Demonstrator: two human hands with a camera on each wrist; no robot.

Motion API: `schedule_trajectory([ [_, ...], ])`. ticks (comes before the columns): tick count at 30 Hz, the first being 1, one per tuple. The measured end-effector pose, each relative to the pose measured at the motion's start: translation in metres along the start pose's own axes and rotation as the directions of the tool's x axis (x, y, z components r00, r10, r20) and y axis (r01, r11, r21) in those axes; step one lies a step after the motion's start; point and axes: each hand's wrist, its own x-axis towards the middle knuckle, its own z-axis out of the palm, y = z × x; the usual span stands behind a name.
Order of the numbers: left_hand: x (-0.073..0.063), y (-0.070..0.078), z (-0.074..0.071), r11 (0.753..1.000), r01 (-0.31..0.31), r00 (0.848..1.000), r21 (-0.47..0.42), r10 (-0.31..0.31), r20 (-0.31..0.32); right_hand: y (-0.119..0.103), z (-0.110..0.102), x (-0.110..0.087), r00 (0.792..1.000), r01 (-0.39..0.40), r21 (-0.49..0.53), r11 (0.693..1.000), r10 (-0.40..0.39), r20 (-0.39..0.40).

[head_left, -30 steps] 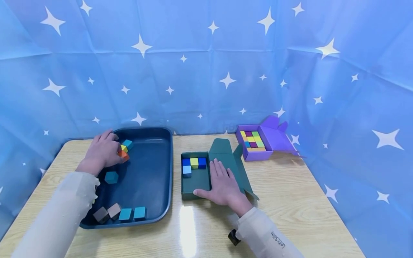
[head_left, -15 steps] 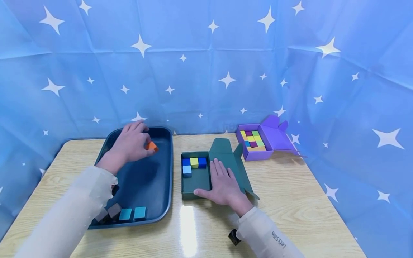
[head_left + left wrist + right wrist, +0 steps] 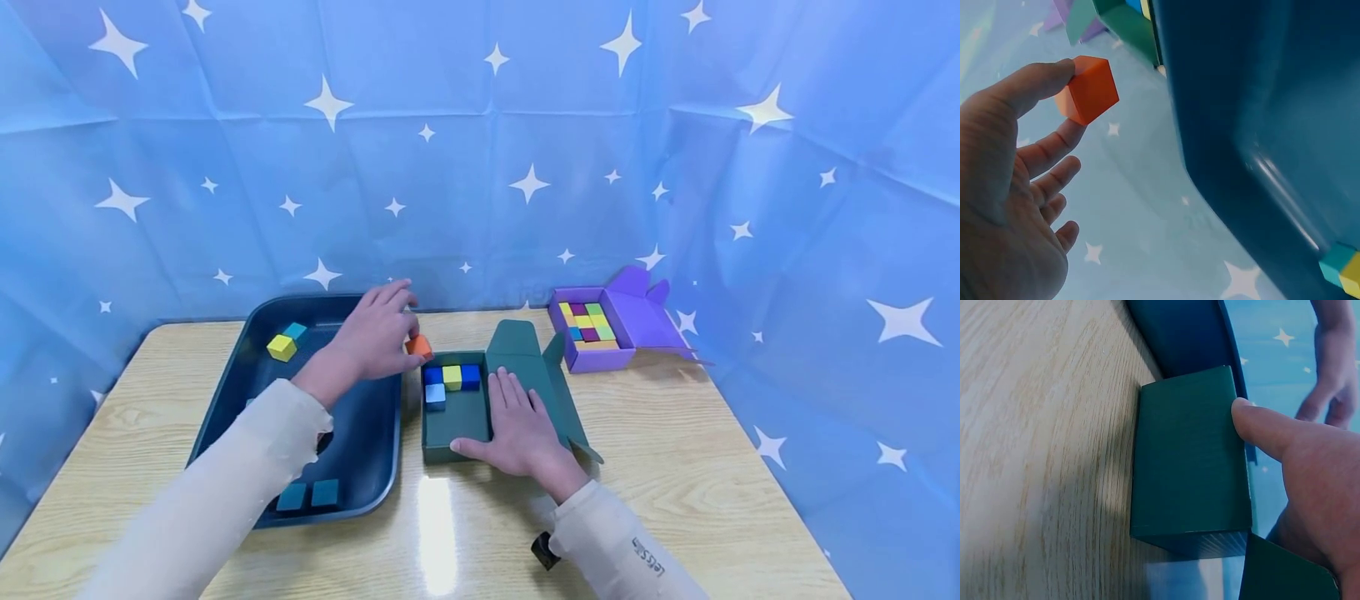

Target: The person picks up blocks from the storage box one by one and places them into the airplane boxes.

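Between thumb and index finger, my left hand (image 3: 375, 337) pinches an orange cube (image 3: 1090, 90), its other fingers loosely bent. In the head view that cube overlaps the back left corner of the green box (image 3: 453, 457). Inside the box, two dark blue cubes with a yellow cube (image 3: 452, 378) between them line the back wall, and a light blue cube (image 3: 435, 397) sits in front at the left. My right hand (image 3: 517, 425) lies flat with fingers straight over the box's opened lid (image 3: 558, 392). Its thumb touches the box's front rim, as the right wrist view shows.
A dark blue tray (image 3: 397, 450) at left holds a yellow cube (image 3: 282, 347) and several teal cubes; my left arm covers part of it. A purple box (image 3: 600, 361) of colored blocks stands open at back right. A small black object (image 3: 545, 550) lies by my right sleeve.
My left hand has taken the orange cube from the tray's back left and carried it right, past the tray's rim to the green box. My right hand has stayed put.
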Motion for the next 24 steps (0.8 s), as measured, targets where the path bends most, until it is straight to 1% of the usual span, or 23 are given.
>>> schedule_trajectory([
  [6, 0.008, 0.022, 0.009, 0.998, -0.06, 0.998, 0.009, 0.06, 0.035, 0.0, 0.0, 0.001, 1.0, 0.0, -0.013, 1.0, 0.0, -0.001],
  [11, 0.012, 0.034, 0.018, 0.996, -0.087, 0.994, 0.009, 0.086, 0.073, 0.0, 0.0, 0.002, 1.0, 0.004, -0.023, 1.0, -0.004, 0.002],
  [17, 0.018, 0.046, 0.03, 0.993, -0.115, 0.987, 0.018, 0.113, 0.111, 0.0, 0.0, 0.002, 1.0, 0.006, -0.021, 1.0, -0.006, 0.008],
  [24, 0.023, 0.053, 0.042, 0.99, -0.126, 0.979, 0.07, 0.113, 0.171, 0.001, 0.0, 0.001, 1.0, 0.006, -0.018, 1.0, -0.006, 0.008],
])
